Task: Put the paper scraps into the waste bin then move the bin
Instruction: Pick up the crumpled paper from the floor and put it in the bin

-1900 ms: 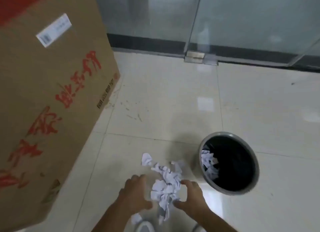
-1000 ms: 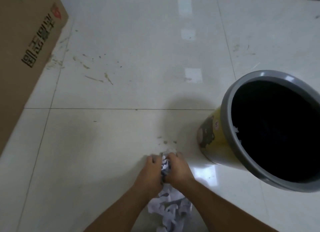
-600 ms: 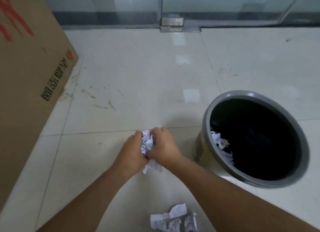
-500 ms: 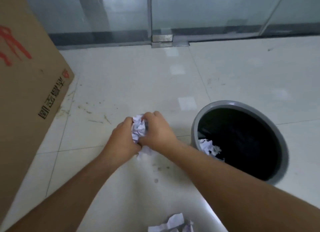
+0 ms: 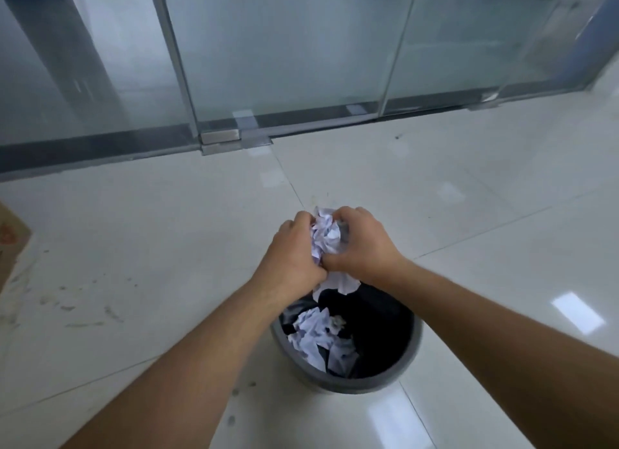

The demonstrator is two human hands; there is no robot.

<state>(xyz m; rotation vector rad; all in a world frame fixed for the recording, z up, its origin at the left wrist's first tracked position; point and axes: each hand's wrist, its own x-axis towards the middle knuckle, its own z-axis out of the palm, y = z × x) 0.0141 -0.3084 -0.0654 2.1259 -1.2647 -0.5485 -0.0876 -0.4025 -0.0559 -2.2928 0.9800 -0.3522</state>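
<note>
A grey round waste bin (image 5: 410,358) with a black liner stands on the tiled floor below my hands. White crumpled scraps (image 5: 315,334) lie inside it on the left. My left hand (image 5: 291,257) and my right hand (image 5: 361,244) press together around a bunch of white paper scraps (image 5: 324,236), held above the bin's far rim. A loose end of the bunch hangs down below my hands toward the opening.
A glass wall and door with a metal floor hinge (image 5: 221,140) runs across the back. A corner of a brown cardboard box (image 5: 10,244) shows at the left edge. The pale floor tiles (image 5: 134,234) carry scuff marks on the left.
Both hands have lifted the bunch of scraps off the floor and carried it right, over the bin. The view has tilted up, and the leftover scraps on the floor are out of sight.
</note>
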